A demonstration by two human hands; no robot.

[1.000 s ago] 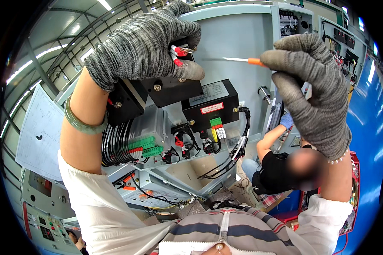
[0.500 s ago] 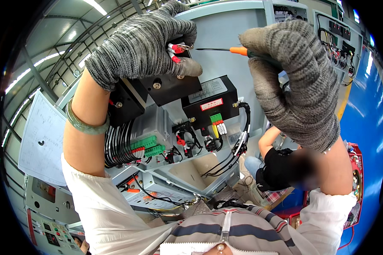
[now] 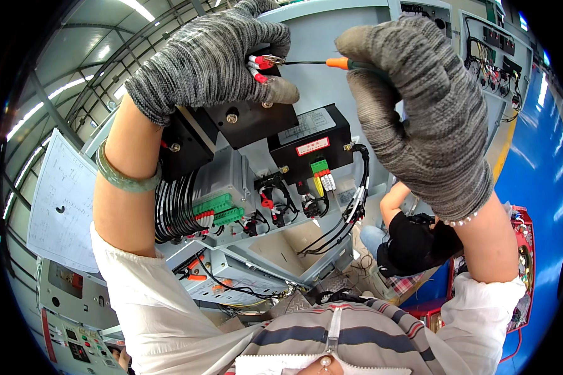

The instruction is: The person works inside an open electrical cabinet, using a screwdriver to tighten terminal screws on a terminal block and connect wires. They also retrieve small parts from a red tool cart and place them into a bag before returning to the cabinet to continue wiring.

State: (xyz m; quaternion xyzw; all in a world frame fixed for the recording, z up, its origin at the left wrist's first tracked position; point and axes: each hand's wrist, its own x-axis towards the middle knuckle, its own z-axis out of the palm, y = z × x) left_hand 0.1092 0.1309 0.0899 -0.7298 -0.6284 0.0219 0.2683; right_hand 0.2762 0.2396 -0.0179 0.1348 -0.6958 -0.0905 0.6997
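My left hand (image 3: 209,65), in a grey knitted glove, reaches over a black plate (image 3: 251,130) and pinches wires with red sleeves (image 3: 259,77) between thumb and fingers. Metal lugs (image 3: 273,60) at the wire ends stick out past the fingers. My right hand (image 3: 428,119), gloved alike, is wrapped round a screwdriver (image 3: 338,63) with an orange and dark green handle. Its thin shaft points left and the tip meets the lugs; whether it sits in a screw is too small to tell. Below is a black box (image 3: 313,147) with white and red labels and a green connector.
Black cables (image 3: 175,212) and green terminal blocks (image 3: 222,209) fill the cabinet's lower left. A cable bundle (image 3: 356,200) hangs beside the black box. Another person (image 3: 413,240) sits low at right, near a red cart (image 3: 522,269). Paper sheets (image 3: 62,206) hang at far left.
My right hand has moved left and slightly up with the screwdriver, bringing its tip from just short of the lugs onto them. My left hand keeps its pinch on the wires.
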